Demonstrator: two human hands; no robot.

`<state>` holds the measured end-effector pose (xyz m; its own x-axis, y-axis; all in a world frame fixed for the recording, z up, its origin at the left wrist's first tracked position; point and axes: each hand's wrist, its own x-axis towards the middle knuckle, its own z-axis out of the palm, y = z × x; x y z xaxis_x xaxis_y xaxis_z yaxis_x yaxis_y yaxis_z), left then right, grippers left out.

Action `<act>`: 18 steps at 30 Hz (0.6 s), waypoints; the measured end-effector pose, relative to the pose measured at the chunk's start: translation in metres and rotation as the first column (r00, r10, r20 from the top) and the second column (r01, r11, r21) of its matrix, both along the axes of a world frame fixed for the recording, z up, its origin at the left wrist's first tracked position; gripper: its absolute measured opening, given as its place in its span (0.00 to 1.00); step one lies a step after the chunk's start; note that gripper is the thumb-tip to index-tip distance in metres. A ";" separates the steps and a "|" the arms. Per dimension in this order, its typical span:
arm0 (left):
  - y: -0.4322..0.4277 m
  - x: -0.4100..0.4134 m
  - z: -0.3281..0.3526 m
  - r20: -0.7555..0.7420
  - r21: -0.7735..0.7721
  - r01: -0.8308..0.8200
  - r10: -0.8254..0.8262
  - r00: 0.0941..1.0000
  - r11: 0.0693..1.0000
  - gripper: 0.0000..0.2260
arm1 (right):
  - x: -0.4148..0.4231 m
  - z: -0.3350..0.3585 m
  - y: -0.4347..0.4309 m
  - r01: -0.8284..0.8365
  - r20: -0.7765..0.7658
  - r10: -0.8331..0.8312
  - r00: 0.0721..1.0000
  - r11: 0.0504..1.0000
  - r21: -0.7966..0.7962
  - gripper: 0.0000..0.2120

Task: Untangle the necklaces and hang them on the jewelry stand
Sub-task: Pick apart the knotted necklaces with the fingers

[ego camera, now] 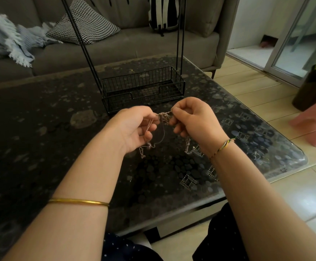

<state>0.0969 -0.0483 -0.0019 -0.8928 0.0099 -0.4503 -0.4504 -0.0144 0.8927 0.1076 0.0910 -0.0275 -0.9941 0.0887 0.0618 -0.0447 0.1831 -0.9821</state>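
Where the two hands meet above the middle of the dark glass worktop (pixel 40 110), a knot of thin necklaces (pixel 164 116) stretches between them. The left hand (pixel 134 129) pinches one side of the knot with curled fingers, a chain trailing down across its palm. The right hand (pixel 193 119) pinches the other side, a clasp end dangling below it (whether the loose ends touch the glass is hard to tell). Just behind the hands, toward the far edge, the black wire jewelry stand (pixel 143 85) rests on its basket base. A grey sofa (pixel 134 46) lies beyond.
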 end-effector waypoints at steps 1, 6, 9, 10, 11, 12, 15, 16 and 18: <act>0.000 0.000 0.000 0.003 0.000 -0.005 0.005 1.000 1.000 0.04 | 0.000 0.000 -0.001 0.000 -0.003 0.000 1.000 1.000 0.007 0.07; 0.000 0.000 -0.001 -0.011 -0.007 -0.005 0.005 1.000 1.000 0.05 | 0.000 0.002 -0.004 -0.019 -0.027 0.020 0.999 0.999 0.029 0.07; 0.000 0.000 -0.001 -0.019 -0.020 0.013 -0.013 1.000 1.000 0.05 | 0.001 0.002 -0.004 -0.020 -0.037 0.020 0.999 0.999 0.025 0.07; 0.001 0.001 -0.001 -0.019 -0.026 0.030 -0.030 0.999 0.999 0.05 | 0.000 0.002 -0.004 -0.018 -0.043 0.019 0.999 1.000 0.026 0.07; 0.001 0.001 -0.001 -0.022 -0.035 0.052 -0.053 0.998 0.998 0.06 | 0.000 0.002 -0.004 -0.015 -0.047 0.017 0.999 0.999 0.029 0.07; 0.001 0.001 -0.001 -0.028 -0.047 0.078 -0.079 0.996 0.996 0.06 | 0.000 0.002 -0.003 -0.013 -0.050 0.015 0.999 0.999 0.032 0.07; 0.003 0.003 -0.002 -0.068 -0.111 0.149 -0.157 0.985 0.983 0.03 | 0.001 0.002 -0.003 -0.020 -0.057 0.021 0.998 0.999 0.029 0.06; 0.003 0.004 -0.002 -0.086 -0.144 0.160 -0.173 0.981 0.977 0.02 | 0.001 0.002 -0.003 -0.024 -0.058 0.025 0.998 0.999 0.026 0.06; 0.004 0.003 -0.004 -0.123 -0.210 0.150 -0.178 0.976 0.966 0.04 | 0.001 0.002 -0.003 -0.024 -0.051 0.026 0.998 0.999 0.032 0.07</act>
